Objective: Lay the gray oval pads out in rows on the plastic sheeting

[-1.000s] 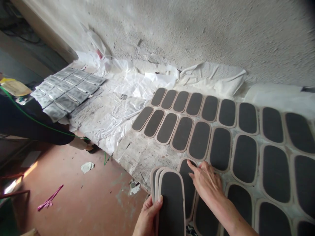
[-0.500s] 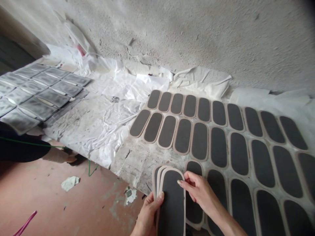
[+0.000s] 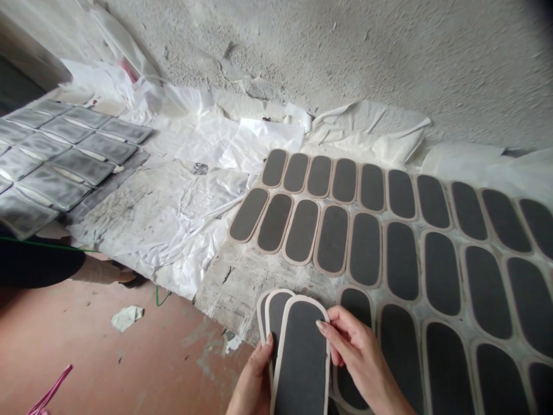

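Note:
In my left hand is a small fan of oval panels, dark grey with pale beige rims. Its thumb presses on their left side, and the fingers behind are hidden. My right hand pinches the right edge of the front panel between thumb and fingers. This front panel overlaps the others and sits apart from them toward the right. Matching panels lie in rows on the table beyond and to the right of my hands.
Crumpled white sheeting covers the table's left part. Shiny grey rectangular pieces lie in rows at the far left. A person's dark-clothed leg shows below them. A rough grey wall stands behind; paper scraps lie on the reddish floor.
The front panel has shifted right from those behind, so more of the second panel's dark face shows. My right hand has moved slightly right with it. The view has shifted a little.

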Motion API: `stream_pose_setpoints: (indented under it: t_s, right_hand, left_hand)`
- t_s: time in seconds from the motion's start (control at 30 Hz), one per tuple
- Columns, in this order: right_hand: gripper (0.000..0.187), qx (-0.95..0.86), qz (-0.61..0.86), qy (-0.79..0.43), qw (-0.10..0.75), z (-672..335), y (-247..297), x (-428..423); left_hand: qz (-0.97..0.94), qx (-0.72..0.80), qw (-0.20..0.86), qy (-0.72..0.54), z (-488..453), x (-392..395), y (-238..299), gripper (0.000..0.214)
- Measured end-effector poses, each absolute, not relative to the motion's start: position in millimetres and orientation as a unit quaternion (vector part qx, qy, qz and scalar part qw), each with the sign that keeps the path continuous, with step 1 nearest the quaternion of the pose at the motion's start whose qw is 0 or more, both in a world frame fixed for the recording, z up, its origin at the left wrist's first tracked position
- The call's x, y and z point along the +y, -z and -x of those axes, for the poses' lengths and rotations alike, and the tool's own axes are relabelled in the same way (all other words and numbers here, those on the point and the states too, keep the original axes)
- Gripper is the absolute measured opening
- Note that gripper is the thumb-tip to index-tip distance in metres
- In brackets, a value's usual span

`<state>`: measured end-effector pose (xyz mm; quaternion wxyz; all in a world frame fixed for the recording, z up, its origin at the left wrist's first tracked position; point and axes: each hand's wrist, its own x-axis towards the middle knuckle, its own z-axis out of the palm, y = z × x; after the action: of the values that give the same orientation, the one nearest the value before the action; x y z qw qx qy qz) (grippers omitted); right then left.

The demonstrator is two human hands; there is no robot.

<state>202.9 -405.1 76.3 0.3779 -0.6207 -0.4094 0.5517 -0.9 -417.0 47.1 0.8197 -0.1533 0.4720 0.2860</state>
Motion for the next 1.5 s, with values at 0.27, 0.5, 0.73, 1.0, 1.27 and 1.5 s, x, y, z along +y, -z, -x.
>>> stream_pose_setpoints:
  t_s: [0.27, 0.5, 0.73, 1.0, 1.27, 1.5]
  right_hand:
    - [0.04, -0.381, 0.597, -0.59, 0.387, -265.3, -45.5, -376.1]
    - [0.039, -0.425, 0.59, -0.584, 0.359, -254.5, -22.0, -367.2]
    - [0.022, -0.489, 0.606, -0.521, 0.35, -259.1, -25.2, -370.8]
    - [0.022, -0.513, 0.664, -0.424, 0.341, -255.5, -22.5, -373.3]
    - [0.021, -0.512, 0.662, -0.424, 0.347, -255.8, -21.8, -369.7]
    - [0.018, -0.545, 0.663, -0.388, 0.336, -255.3, -18.4, -369.8]
  left_hand:
    - [-0.013, 0.598, 0.732, -0.328, 67.1, -378.8, -75.4, 0.045]
    - [0.054, 0.513, 0.811, -0.276, 67.4, -398.8, -77.4, 0.042]
    - [0.096, 0.491, 0.827, -0.256, 39.9, -424.0, -56.2, 0.051]
    - [0.098, 0.456, 0.855, -0.228, 31.9, -430.1, -48.6, 0.064]
    - [0.069, 0.437, 0.874, -0.202, 33.8, -433.2, -34.3, 0.056]
    - [0.056, 0.479, 0.851, -0.21, 34.4, -429.0, -35.4, 0.073]
